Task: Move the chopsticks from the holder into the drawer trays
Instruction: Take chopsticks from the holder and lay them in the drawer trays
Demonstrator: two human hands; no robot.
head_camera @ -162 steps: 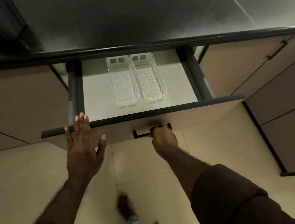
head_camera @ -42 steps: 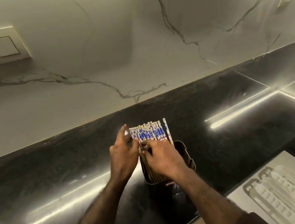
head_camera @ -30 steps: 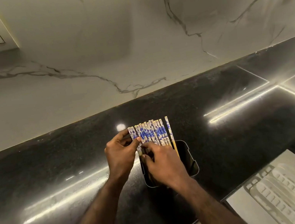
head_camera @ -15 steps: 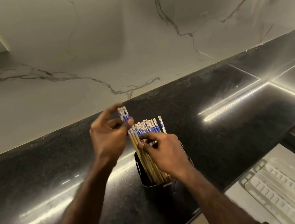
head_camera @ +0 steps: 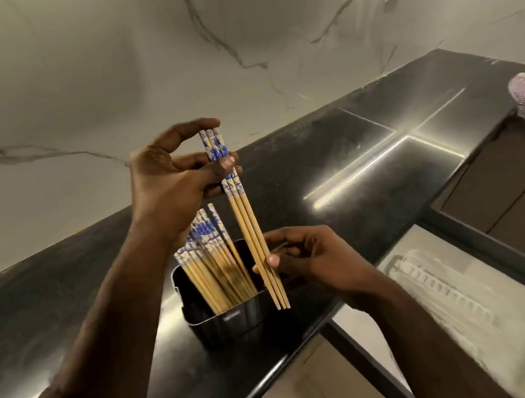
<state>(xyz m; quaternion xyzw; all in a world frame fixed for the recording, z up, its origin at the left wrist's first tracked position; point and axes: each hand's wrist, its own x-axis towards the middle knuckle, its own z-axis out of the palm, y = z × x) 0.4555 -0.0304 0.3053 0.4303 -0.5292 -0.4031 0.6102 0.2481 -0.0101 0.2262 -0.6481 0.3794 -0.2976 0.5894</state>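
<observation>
wooden chopsticks with blue and white tops [head_camera: 250, 225] hang above the black box holder [head_camera: 226, 321], pinched by the left hand [head_camera: 175, 182] and right hand [head_camera: 313, 260]. white drawer trays [head_camera: 443, 293] look blurry, part cut off.

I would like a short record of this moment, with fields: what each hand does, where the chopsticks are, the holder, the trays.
left hand: pinches the patterned tops of a few lifted chopsticks
right hand: steadies their lower ends with the fingertips
remaining chopsticks: lean inside the holder
holder: black, stands on the dark counter
drawer trays: white, in the open drawer at lower right, no chopsticks seen in them
</observation>
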